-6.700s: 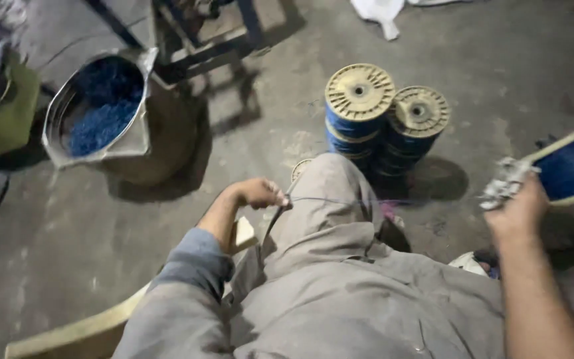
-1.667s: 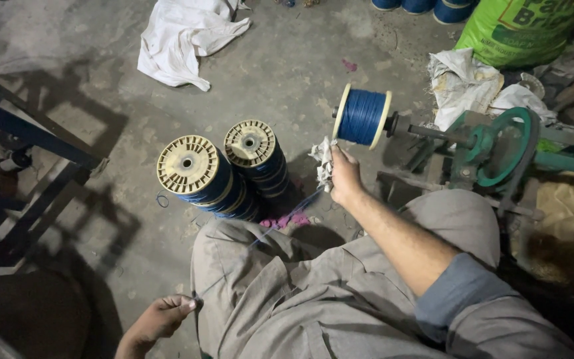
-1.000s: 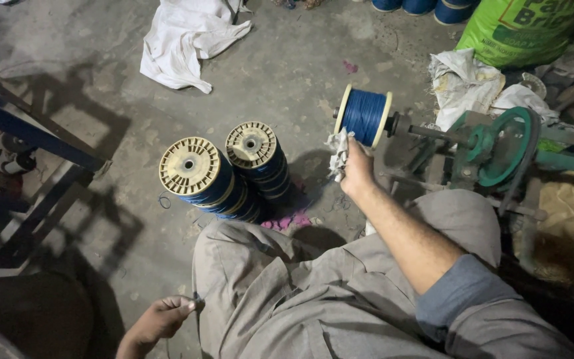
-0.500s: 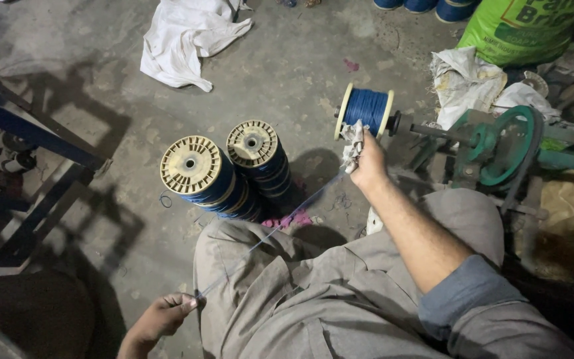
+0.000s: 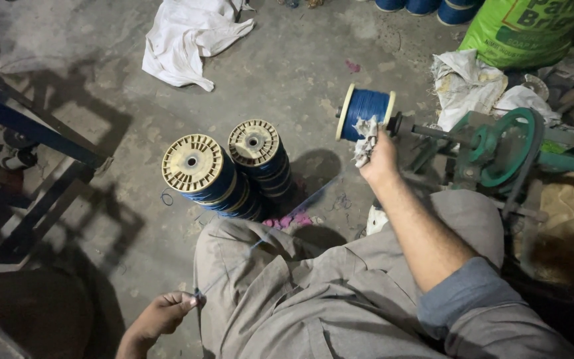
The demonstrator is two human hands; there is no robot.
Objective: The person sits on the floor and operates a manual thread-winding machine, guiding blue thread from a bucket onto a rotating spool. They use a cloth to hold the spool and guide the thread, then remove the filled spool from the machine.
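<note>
Two hands, right gripping rag at blue spool, left pinching wire.

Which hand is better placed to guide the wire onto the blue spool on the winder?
Right. The right hand is already at the blue spool, holding a rag against it. The left hand is low by the knee, pinching the wire far from it.

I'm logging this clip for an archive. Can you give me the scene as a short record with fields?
Setting: concrete floor, person seated
Left hand: pinches blue wire near the knee
Right hand: holds a rag against the blue spool on a green winder
Nearby: stacked spools, white cloth, green sack
</note>
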